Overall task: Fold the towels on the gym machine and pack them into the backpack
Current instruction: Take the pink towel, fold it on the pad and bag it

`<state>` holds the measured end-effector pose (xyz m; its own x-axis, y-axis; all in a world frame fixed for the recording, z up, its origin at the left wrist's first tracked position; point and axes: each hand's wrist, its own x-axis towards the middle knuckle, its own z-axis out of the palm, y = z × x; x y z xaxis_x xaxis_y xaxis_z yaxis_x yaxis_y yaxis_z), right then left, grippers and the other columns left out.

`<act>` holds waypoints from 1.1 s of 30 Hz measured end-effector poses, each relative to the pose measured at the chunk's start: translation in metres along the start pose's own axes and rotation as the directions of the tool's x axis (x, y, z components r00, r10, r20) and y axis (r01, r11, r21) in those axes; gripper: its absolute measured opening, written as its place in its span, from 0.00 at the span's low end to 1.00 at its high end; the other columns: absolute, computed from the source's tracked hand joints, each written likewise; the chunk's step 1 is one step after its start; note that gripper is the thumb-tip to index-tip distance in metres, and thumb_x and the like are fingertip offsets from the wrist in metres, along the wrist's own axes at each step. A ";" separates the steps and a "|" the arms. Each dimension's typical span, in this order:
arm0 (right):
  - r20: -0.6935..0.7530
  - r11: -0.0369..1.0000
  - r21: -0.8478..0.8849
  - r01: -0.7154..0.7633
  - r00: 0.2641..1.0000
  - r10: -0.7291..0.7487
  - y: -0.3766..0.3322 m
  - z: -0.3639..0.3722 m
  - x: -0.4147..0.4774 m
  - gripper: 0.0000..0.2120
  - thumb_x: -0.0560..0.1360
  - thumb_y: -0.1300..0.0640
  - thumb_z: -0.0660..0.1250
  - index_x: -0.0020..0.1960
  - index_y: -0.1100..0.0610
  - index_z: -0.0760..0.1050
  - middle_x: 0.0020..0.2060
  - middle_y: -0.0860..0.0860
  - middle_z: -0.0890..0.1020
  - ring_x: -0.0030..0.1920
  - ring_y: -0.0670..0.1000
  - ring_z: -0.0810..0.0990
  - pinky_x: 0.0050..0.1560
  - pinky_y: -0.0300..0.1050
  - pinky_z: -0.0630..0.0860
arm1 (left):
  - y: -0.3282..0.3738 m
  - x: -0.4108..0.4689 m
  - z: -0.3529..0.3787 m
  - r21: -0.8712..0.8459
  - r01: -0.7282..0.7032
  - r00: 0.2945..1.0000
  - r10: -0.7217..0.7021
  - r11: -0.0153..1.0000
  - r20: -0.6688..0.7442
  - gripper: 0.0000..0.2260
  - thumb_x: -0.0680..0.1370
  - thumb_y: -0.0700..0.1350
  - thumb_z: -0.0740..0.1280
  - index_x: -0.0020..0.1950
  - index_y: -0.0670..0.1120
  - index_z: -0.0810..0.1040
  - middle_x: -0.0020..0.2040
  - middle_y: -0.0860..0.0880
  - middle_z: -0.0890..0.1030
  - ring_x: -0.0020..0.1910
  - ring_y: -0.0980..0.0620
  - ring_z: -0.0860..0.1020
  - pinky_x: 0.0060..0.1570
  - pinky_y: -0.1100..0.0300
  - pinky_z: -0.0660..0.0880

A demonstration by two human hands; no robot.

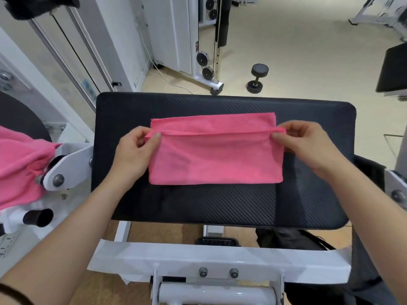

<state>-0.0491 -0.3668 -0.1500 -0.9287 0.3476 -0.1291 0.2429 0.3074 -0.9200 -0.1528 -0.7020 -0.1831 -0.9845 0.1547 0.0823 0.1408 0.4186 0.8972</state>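
A pink towel lies partly folded on the black padded bench of the gym machine. My left hand pinches the left end of the towel's lifted upper edge. My right hand pinches the right end of that same edge, so the edge runs taut between them above the lower layer. A second pink towel hangs bunched over the machine's frame at the far left. A black backpack sits on the floor below the bench's right front, mostly hidden by the pad and white frame.
The machine's white frame crosses below the bench. A black dumbbell lies on the floor behind. A cable machine stands at the back, and another black pad sits at the right edge.
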 end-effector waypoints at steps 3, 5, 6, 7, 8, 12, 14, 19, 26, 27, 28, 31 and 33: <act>-0.119 0.996 -0.074 0.048 0.991 -0.057 -0.007 0.011 0.020 0.04 0.77 0.60 0.69 0.50 0.58 0.81 0.44 0.52 0.85 0.41 0.44 0.80 0.45 0.38 0.77 | -0.003 0.021 0.007 0.047 0.011 0.999 -0.009 0.999 -0.048 0.07 0.79 0.50 0.66 0.45 0.48 0.79 0.40 0.52 0.79 0.38 0.57 0.74 0.41 0.58 0.71; -0.173 0.985 -0.164 0.063 0.981 -0.091 -0.007 0.016 0.030 0.05 0.77 0.58 0.67 0.50 0.57 0.81 0.44 0.50 0.84 0.41 0.44 0.80 0.44 0.38 0.76 | -0.004 0.027 0.011 0.044 0.012 0.996 -0.008 0.999 -0.083 0.08 0.80 0.51 0.66 0.47 0.47 0.79 0.39 0.52 0.79 0.37 0.58 0.74 0.40 0.59 0.70; -0.195 0.977 -0.205 0.066 0.975 -0.106 -0.006 0.019 0.033 0.05 0.77 0.57 0.67 0.50 0.56 0.81 0.44 0.50 0.84 0.43 0.45 0.80 0.46 0.41 0.77 | -0.006 0.029 0.012 0.044 0.017 0.995 -0.013 0.999 -0.101 0.08 0.80 0.51 0.65 0.48 0.47 0.79 0.40 0.51 0.79 0.37 0.58 0.74 0.40 0.59 0.70; -0.216 0.968 -0.242 0.067 0.969 -0.122 -0.005 0.020 0.035 0.05 0.77 0.56 0.67 0.49 0.55 0.80 0.44 0.49 0.84 0.45 0.47 0.81 0.47 0.45 0.77 | -0.007 0.030 0.013 0.042 0.024 0.993 -0.019 0.999 -0.117 0.08 0.80 0.51 0.65 0.48 0.48 0.79 0.41 0.49 0.80 0.38 0.57 0.74 0.40 0.58 0.70; -0.235 0.959 -0.274 0.071 0.962 -0.138 -0.003 0.022 0.037 0.05 0.77 0.55 0.66 0.49 0.55 0.80 0.44 0.49 0.83 0.46 0.49 0.81 0.49 0.47 0.77 | -0.009 0.031 0.013 0.039 0.031 0.991 -0.026 0.999 -0.131 0.08 0.80 0.52 0.65 0.48 0.49 0.80 0.41 0.49 0.80 0.39 0.56 0.75 0.41 0.57 0.71; -0.276 0.931 -0.351 0.098 0.940 -0.203 0.002 0.028 0.038 0.05 0.79 0.56 0.63 0.50 0.55 0.77 0.42 0.48 0.80 0.45 0.50 0.78 0.47 0.45 0.73 | -0.010 0.036 0.015 0.042 0.039 0.986 -0.032 0.998 -0.163 0.08 0.81 0.51 0.64 0.48 0.49 0.80 0.39 0.56 0.79 0.37 0.61 0.75 0.40 0.60 0.71; -0.270 0.910 -0.397 0.119 0.933 -0.240 0.003 0.030 0.039 0.06 0.80 0.56 0.62 0.52 0.57 0.76 0.42 0.48 0.79 0.45 0.50 0.76 0.46 0.44 0.69 | -0.009 0.037 0.018 0.061 0.028 0.984 -0.016 0.998 -0.178 0.08 0.81 0.51 0.63 0.48 0.49 0.80 0.38 0.57 0.79 0.35 0.63 0.74 0.39 0.62 0.70; -0.238 0.842 -0.516 0.155 0.919 -0.315 0.005 0.035 0.043 0.09 0.82 0.54 0.57 0.55 0.58 0.71 0.40 0.52 0.78 0.41 0.54 0.74 0.41 0.49 0.68 | -0.011 0.038 0.024 0.169 0.030 0.966 0.014 0.985 -0.257 0.09 0.81 0.51 0.63 0.50 0.48 0.80 0.37 0.57 0.78 0.35 0.61 0.74 0.38 0.66 0.69; -0.255 0.721 -0.683 0.117 0.887 -0.385 0.011 0.045 0.045 0.13 0.82 0.51 0.55 0.58 0.58 0.70 0.49 0.54 0.78 0.45 0.57 0.75 0.42 0.47 0.63 | -0.002 0.028 0.038 0.554 -0.012 0.951 0.180 0.833 -0.250 0.12 0.84 0.52 0.56 0.55 0.44 0.71 0.36 0.50 0.75 0.32 0.50 0.72 0.36 0.55 0.64; -0.271 0.719 -0.687 0.110 0.878 -0.393 0.012 0.045 0.045 0.14 0.82 0.50 0.56 0.60 0.58 0.71 0.51 0.56 0.77 0.46 0.59 0.76 0.42 0.47 0.63 | -0.002 0.027 0.040 0.581 -0.009 0.946 0.195 0.814 -0.257 0.12 0.84 0.51 0.55 0.56 0.44 0.70 0.36 0.49 0.74 0.32 0.49 0.72 0.35 0.54 0.64; -0.290 0.717 -0.690 0.100 0.869 -0.400 0.013 0.045 0.044 0.15 0.82 0.50 0.57 0.62 0.59 0.71 0.54 0.57 0.76 0.46 0.60 0.76 0.42 0.47 0.64 | -0.002 0.027 0.041 0.593 -0.011 0.943 0.206 0.805 -0.263 0.12 0.84 0.51 0.55 0.57 0.44 0.70 0.36 0.49 0.74 0.31 0.48 0.72 0.35 0.54 0.65; -0.321 0.725 -0.683 0.092 0.854 -0.411 0.015 0.046 0.043 0.16 0.81 0.51 0.58 0.64 0.60 0.71 0.56 0.59 0.73 0.45 0.59 0.76 0.41 0.47 0.65 | -0.001 0.029 0.041 0.622 -0.018 0.942 0.221 0.783 -0.252 0.12 0.84 0.51 0.54 0.60 0.46 0.71 0.36 0.49 0.75 0.32 0.48 0.72 0.35 0.54 0.65; -0.321 0.730 -0.674 0.111 0.846 -0.425 0.014 0.047 0.041 0.16 0.81 0.51 0.59 0.65 0.58 0.71 0.56 0.58 0.72 0.47 0.58 0.75 0.41 0.47 0.66 | 0.000 0.030 0.039 0.658 -0.023 0.943 0.236 0.752 -0.236 0.12 0.84 0.52 0.54 0.61 0.47 0.71 0.35 0.49 0.75 0.32 0.48 0.72 0.34 0.54 0.64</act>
<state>-0.0967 -0.3901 -0.1852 -0.7994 0.4478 0.4004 0.2631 0.8602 -0.4368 -0.1778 -0.6621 -0.1977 -0.9195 0.0333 0.3916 0.1976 0.9004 0.3876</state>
